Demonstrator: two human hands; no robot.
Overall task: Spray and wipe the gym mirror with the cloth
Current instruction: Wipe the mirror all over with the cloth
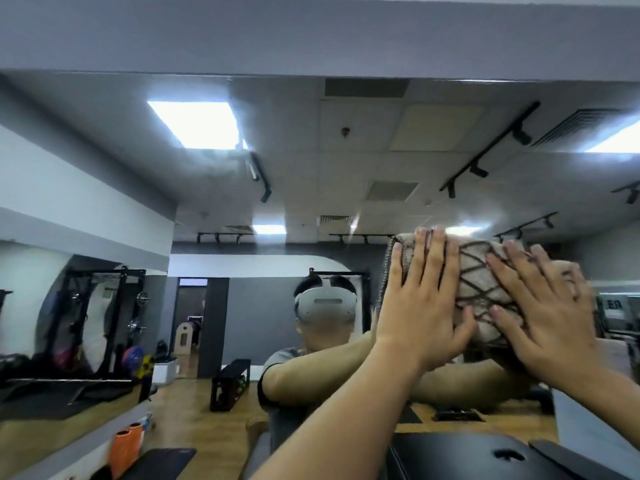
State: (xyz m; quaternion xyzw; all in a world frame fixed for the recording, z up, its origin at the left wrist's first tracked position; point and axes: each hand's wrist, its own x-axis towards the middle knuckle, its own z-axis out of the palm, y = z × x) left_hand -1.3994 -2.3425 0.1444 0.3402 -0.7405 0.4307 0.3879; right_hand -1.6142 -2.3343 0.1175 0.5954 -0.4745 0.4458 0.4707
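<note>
We have both palms flat on the cloth (478, 289), fingers straight and spread: left hand (420, 306) at its 9 o'clock side, right hand (550, 320) at 3 o'clock. Cloth is pressed against the mirror (242, 323), which reflects gym racks and a wood floor. Both forearms reach up from 6 o'clock

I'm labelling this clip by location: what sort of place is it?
Most likely a gym. The mirror reflects a squat rack with coloured weight plates beside it, and both hands press a cloth flat on the glass.
</note>
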